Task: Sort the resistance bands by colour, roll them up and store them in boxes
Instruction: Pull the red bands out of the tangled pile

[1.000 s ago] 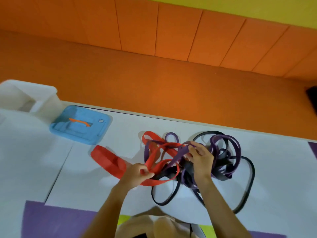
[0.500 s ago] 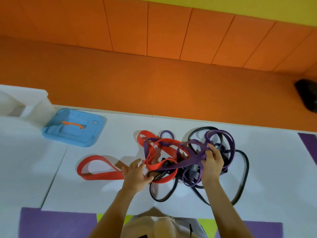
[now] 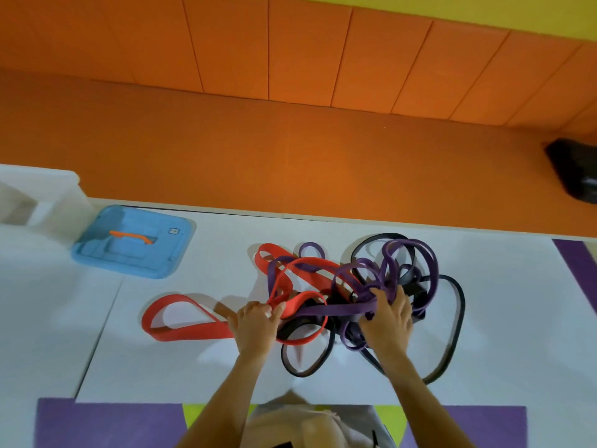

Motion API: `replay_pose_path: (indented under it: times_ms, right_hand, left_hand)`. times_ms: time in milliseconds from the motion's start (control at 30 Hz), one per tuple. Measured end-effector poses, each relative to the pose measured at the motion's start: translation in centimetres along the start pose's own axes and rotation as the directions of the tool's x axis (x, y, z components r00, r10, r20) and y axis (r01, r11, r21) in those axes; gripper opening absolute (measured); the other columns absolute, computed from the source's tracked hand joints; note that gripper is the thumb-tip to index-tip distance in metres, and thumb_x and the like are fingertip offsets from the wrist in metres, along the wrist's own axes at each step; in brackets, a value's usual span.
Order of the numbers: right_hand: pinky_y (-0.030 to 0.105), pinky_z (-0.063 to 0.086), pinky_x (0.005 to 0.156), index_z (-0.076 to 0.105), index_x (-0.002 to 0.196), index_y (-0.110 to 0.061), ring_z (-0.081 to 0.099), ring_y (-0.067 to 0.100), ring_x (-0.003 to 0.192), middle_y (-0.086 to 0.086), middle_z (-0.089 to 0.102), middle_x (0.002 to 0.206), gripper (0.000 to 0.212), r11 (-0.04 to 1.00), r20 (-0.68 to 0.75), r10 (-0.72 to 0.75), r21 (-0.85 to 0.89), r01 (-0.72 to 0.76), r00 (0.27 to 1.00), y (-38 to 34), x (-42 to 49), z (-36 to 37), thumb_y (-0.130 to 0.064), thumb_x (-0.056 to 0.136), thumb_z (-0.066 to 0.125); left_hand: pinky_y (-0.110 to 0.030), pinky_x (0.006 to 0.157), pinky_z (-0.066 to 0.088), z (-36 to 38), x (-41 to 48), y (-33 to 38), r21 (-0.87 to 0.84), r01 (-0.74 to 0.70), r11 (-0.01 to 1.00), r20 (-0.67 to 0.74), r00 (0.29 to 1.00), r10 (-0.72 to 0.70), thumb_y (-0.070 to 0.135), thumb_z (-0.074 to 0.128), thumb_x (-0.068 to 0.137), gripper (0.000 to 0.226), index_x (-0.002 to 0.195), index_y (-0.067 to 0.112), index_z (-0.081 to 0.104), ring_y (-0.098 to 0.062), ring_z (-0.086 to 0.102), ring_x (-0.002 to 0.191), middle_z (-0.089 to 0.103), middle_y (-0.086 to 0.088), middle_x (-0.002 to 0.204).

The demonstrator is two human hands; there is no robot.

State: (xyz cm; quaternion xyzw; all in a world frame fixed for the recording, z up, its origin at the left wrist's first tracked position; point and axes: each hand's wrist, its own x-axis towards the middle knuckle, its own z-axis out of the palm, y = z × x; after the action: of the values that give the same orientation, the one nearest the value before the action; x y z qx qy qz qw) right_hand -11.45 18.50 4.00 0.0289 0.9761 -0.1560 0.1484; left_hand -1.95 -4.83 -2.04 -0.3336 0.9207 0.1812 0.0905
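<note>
Gripping tangled bands [image 3: 336, 309], two hands [image 3: 255, 324] [image 3: 389, 321], one lid [image 3: 129, 253]

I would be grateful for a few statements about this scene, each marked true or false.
1. The left hand grips a red band. True.
2. The right hand lies flat on a bare surface. False: it grips a purple band.
3. The blue lid sits to the left of both hands. True.
4. The lid's handle is green. False: it is orange.
</note>
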Motion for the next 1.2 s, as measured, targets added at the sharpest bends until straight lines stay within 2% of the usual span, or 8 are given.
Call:
replay_pose_path:
  times_ms: [133,267,467,600,767,833,1100,1200]
  right_hand:
    - [0.070,0.034,0.116,0.070,0.131,-0.022,0.040,0.040,0.150,0.014,0.048,0.157,0.057,0.806,-0.164,-0.589,-0.189,0.560,0.792,-1.4,-1.1,2.2,-0.006,0.078,0.080]
    - [0.071,0.041,0.109,0.077,0.109,-0.031,0.059,0.032,0.134,0.006,0.065,0.136,0.043,0.664,0.011,-0.717,-0.292,0.688,0.697,-3.9,-2.0,3.7,-0.026,0.067,0.086]
    - [0.047,0.044,0.107,0.080,0.104,-0.032,0.067,0.016,0.105,-0.012,0.073,0.108,0.032,0.780,0.048,-0.624,0.093,0.619,0.780,-4.8,-1.1,3.0,-0.048,0.076,0.087]
    - [0.016,0.052,0.079,0.073,0.107,-0.041,0.069,0.005,0.092,-0.020,0.075,0.100,0.020,0.638,-0.075,-0.551,0.605,0.477,0.831,-5.6,-0.6,-0.2,-0.036,0.089,0.081]
    - [0.038,0.056,0.079,0.065,0.108,-0.030,0.073,0.032,0.083,-0.005,0.077,0.091,0.009,0.515,-0.105,-0.425,0.788,0.336,0.899,-5.8,-0.2,-2.4,-0.027,0.101,0.069]
    - [0.041,0.050,0.077,0.065,0.109,-0.027,0.068,0.047,0.084,-0.004,0.077,0.091,0.006,0.490,-0.107,-0.402,0.814,0.313,0.909,-5.4,0.0,-2.6,-0.026,0.102,0.066]
    - [0.026,0.060,0.082,0.067,0.114,-0.024,0.077,0.020,0.093,0.005,0.078,0.095,0.025,0.392,-0.164,-0.208,0.889,0.236,0.964,-2.2,0.8,-2.7,-0.045,0.105,0.056]
    - [0.058,0.060,0.093,0.066,0.117,-0.020,0.073,0.042,0.098,0.019,0.074,0.103,0.028,0.354,-0.111,-0.147,0.922,0.157,0.983,-1.5,1.4,-2.6,-0.044,0.107,0.055]
  left_hand:
    - [-0.045,0.104,0.047,-0.2,1.0,-0.3,-0.295,0.006,0.955,-0.009,1.000,-0.009,0.067,0.055,0.098,0.052,0.105,0.022,0.079,-0.022,0.065,0.116,0.074,0.002,0.113]
    - [-0.033,0.092,0.047,-1.0,1.2,-0.2,-0.486,-0.013,0.874,-0.073,0.997,-0.025,0.056,0.075,0.090,0.040,0.090,0.017,0.081,-0.021,0.065,0.111,0.075,-0.003,0.104]
    - [-0.039,0.095,0.051,-1.1,1.1,-0.5,-0.553,-0.020,0.833,-0.002,1.000,0.023,0.051,0.079,0.088,0.034,0.096,0.018,0.082,-0.018,0.066,0.106,0.076,0.001,0.103]
    - [-0.046,0.098,0.054,-1.4,1.5,0.3,-0.631,-0.086,0.771,0.054,0.987,0.154,0.021,0.076,0.092,0.020,0.111,0.024,0.081,-0.020,0.066,0.118,0.073,0.003,0.118]
    - [-0.054,0.119,0.039,-0.7,1.3,0.8,-0.491,-0.276,0.826,0.257,0.860,0.440,0.014,0.075,0.084,0.075,0.153,0.034,0.052,-0.025,0.039,0.150,0.038,0.003,0.164]
    - [-0.057,0.119,0.037,0.0,1.1,0.9,-0.414,-0.324,0.850,0.218,0.872,0.439,0.027,0.079,0.083,0.068,0.148,0.034,0.057,-0.026,0.034,0.152,0.033,0.005,0.167]
    - [-0.049,0.120,0.032,-0.4,1.1,1.1,-0.250,-0.320,0.914,-0.032,0.946,0.322,0.048,0.064,0.100,0.034,0.132,0.039,0.069,-0.021,0.034,0.152,0.041,0.005,0.163]
    - [-0.054,0.119,0.034,-0.4,0.6,0.7,-0.215,-0.240,0.947,0.101,0.959,0.266,0.047,0.060,0.102,0.039,0.140,0.043,0.058,-0.024,0.041,0.149,0.044,0.004,0.159]
